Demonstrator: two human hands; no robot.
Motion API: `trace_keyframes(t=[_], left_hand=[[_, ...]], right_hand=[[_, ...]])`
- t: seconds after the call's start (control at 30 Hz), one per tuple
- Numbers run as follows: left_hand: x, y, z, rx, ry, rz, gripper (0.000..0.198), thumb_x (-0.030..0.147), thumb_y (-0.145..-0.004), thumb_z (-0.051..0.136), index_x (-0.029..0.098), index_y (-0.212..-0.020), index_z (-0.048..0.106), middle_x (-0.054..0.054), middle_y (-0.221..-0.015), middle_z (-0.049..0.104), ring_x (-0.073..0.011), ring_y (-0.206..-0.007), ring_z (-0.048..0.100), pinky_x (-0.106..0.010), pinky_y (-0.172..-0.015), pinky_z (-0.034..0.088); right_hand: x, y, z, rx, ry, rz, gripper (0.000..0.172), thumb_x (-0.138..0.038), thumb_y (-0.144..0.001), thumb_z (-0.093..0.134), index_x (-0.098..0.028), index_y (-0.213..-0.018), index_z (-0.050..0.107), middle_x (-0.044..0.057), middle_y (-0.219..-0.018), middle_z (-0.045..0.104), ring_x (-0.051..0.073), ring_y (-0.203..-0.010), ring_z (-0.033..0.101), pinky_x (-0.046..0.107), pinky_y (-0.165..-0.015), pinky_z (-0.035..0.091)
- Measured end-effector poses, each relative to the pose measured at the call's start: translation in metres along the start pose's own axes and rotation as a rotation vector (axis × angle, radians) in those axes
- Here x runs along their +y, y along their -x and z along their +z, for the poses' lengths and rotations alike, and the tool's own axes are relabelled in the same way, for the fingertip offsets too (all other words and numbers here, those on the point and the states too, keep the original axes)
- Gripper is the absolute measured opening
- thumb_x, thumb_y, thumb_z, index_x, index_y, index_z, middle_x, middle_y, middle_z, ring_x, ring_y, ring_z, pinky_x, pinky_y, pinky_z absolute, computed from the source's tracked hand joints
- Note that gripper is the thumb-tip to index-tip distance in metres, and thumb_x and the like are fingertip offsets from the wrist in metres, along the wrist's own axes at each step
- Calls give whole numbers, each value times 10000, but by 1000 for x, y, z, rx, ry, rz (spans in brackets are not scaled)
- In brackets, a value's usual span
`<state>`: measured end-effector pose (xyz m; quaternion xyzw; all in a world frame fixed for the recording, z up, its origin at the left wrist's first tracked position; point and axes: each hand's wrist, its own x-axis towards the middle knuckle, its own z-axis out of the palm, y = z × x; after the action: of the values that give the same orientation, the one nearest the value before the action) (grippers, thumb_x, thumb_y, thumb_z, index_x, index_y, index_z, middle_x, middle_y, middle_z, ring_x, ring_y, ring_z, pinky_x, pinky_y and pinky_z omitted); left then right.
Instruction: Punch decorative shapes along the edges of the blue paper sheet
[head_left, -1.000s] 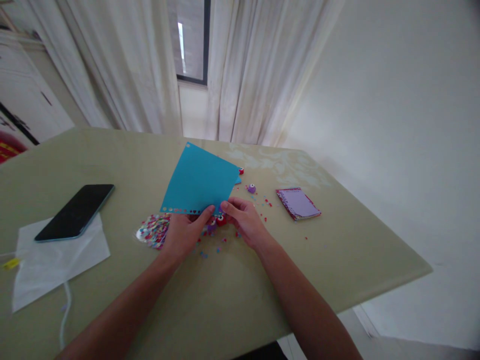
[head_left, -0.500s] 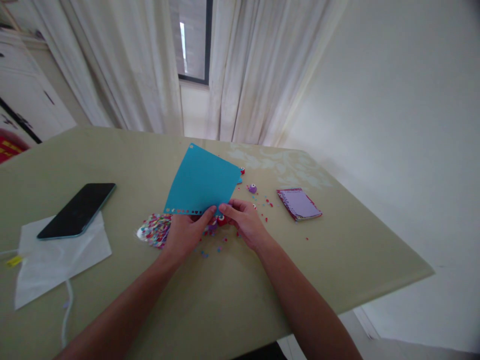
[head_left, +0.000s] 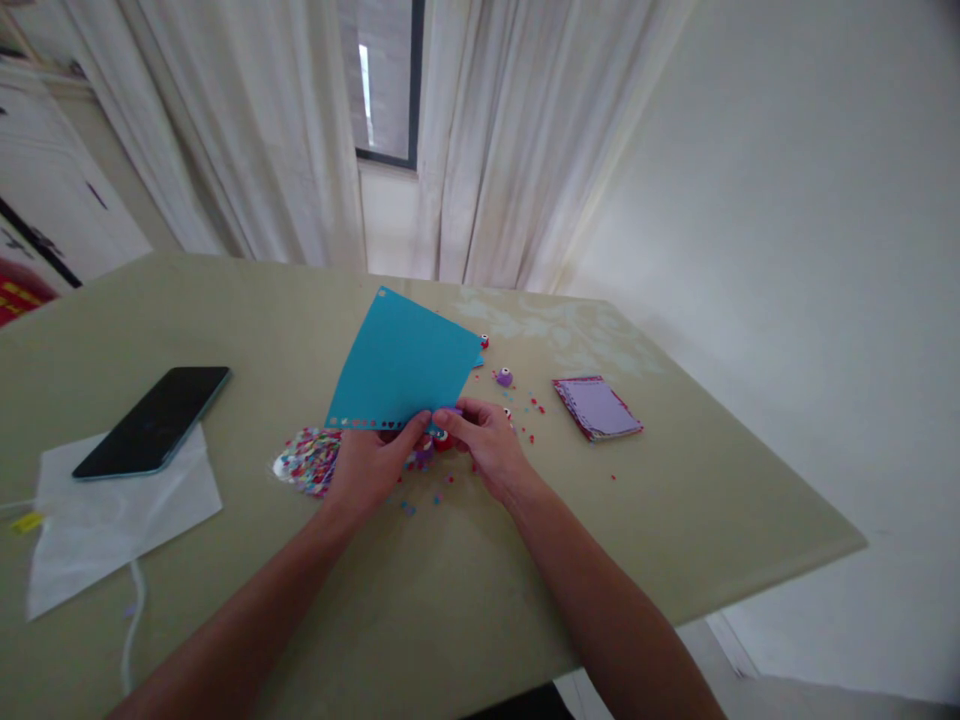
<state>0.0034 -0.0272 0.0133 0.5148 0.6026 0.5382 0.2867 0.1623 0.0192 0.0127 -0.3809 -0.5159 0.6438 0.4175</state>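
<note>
A blue sheet of paper (head_left: 405,360) is held up at a slant, with a row of small punched shapes along its near edge and one in its far corner. My left hand (head_left: 369,468) pinches that near edge, thumb on top. At the sheet's near right corner my right hand (head_left: 489,443) is closed on a small purple paper punch (head_left: 457,409), mostly hidden by the fingers. Below the hands lie a red punch (head_left: 442,441) and another purple punch (head_left: 424,452). Farther off are a purple punch with an eye (head_left: 504,377) and a red one (head_left: 484,341).
Left of my hands lies a clear bag of colourful confetti (head_left: 306,460). Loose bits are scattered around. A stack of lilac paper (head_left: 600,408) lies to the right. On the left, a phone (head_left: 154,422) rests on a white sheet (head_left: 120,545) beside a white cable (head_left: 135,630).
My right thumb has shifted very slightly left at the sheet's edge. The sheet and both hands otherwise keep nearly the same place.
</note>
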Motion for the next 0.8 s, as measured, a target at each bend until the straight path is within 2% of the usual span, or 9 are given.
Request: trace_keyframes(t=[0.07,0.13,0.23,0.37,0.43,0.5,0.6,0.8], left_hand=[[-1,0,-1,13,17,-11,338,562,-829,767,228,-881,785,-83,-944,848,-307,-881,781,-424,-869,616],[-1,-1,-3,29,37,-38,345,564,-818,769,220,-850,768,-75,-873,836,-295,-821,775,-398,-806,619],[0,-1,-6,46,44,-92,364,576,-814,753,213,-792,751,-62,-745,801,-283,-716,756,-373,-699,606],[4,-1,-8,59,43,-113,375,583,-795,767,214,-741,733,-63,-692,781,-281,-671,744,-370,-662,594],[3,-1,-8,58,38,-118,375,581,-796,765,216,-720,730,-65,-683,779,-276,-657,739,-368,-661,591],[0,-1,-7,56,18,-125,398,597,-798,756,217,-682,727,-72,-666,773,-271,-640,731,-365,-655,581],[-9,-1,-5,42,19,-132,449,636,-806,743,219,-642,713,-79,-645,762,-258,-614,714,-356,-638,566],[-11,-1,-6,13,82,-205,513,707,-775,742,210,-650,723,-92,-658,769,-263,-612,728,-352,-612,571]], right_hand=[[1,-1,0,2,-18,13,439,-595,-673,947,-212,-792,771,-9,-696,649,140,-624,516,294,-603,376],[1,-4,-4,17,-48,22,463,-587,-653,961,-215,-860,779,2,-748,685,143,-641,540,287,-594,381],[-4,-11,-20,130,-47,-51,461,-577,-676,946,-222,-914,773,13,-813,716,150,-674,569,290,-623,427],[-10,-19,-57,337,228,-246,365,-528,-774,865,-214,-949,803,45,-903,758,203,-802,641,333,-742,491],[-10,-23,-76,389,424,-276,328,-493,-825,813,-205,-981,817,65,-945,784,227,-843,664,369,-809,512],[-7,-26,-89,407,604,-243,295,-382,-829,785,-215,-1069,823,68,-988,804,233,-855,679,388,-846,522],[3,-32,-97,432,770,-201,340,-258,-790,761,-227,-1127,796,70,-1087,814,235,-934,709,386,-894,538],[17,-38,-93,276,949,-190,88,-300,-833,806,-241,-897,821,80,-917,806,240,-822,695,390,-872,525]])
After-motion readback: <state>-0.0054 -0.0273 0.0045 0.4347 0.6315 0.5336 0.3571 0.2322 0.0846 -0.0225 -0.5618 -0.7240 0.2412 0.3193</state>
